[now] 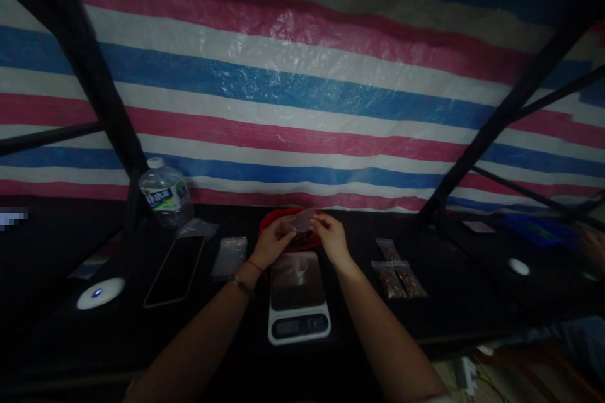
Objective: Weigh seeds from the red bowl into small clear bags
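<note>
Above a red bowl [269,221], both hands hold a small clear plastic bag [303,220] between them. My left hand [273,240] is closed on the bag's left side, and my right hand [331,236] pinches its right side. The dim light hides whether anything is inside it. Just below the hands lies a white kitchen scale [299,296] with a dark plate and a display at its near end. Left of my left hand is a stack of flat clear zip bags [230,255]. Several small filled zip bags [396,280] with brownish contents lie to the right of my right arm.
A phone [174,271], a large plastic bottle [165,195] and a white round device [101,293] are on the left. Farther right are another white round object [518,266], a blue tray [539,230] and another person's hand [593,245]. Striped sheeting [302,94] and dark poles stand behind.
</note>
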The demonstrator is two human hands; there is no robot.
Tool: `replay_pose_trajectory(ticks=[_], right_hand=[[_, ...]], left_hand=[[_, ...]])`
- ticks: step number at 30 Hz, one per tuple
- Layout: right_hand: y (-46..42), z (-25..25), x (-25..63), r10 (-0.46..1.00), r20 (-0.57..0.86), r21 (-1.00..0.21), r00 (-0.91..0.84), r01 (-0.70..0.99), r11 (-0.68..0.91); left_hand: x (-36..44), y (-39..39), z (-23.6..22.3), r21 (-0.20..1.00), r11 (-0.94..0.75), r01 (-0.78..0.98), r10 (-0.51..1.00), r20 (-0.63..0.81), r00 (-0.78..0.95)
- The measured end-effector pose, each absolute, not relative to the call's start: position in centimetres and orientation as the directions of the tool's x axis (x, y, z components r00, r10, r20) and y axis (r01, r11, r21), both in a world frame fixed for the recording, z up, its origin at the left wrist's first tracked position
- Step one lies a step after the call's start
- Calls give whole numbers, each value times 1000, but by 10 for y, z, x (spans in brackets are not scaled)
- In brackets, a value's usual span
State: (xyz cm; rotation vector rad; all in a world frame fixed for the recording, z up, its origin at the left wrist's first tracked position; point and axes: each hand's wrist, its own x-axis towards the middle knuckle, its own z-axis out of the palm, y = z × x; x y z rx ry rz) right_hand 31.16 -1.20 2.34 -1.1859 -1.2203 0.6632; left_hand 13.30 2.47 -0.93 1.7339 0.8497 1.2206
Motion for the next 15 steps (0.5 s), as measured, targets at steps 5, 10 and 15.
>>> replay_pose_trajectory(ticks=[5, 10, 15], right_hand=[[-30, 25, 302, 957, 207, -969, 204, -89, 229], [-50, 26, 292, 968, 179, -966, 175, -157, 207], [-77, 22, 336, 942, 310, -934, 127, 224, 278]], left_hand=[[122, 7, 23, 927, -375, 3, 896, 362, 259], [109, -13, 40, 951, -298, -86, 950, 304, 67], [50, -4, 53, 956, -232, -181, 972, 220, -84]])
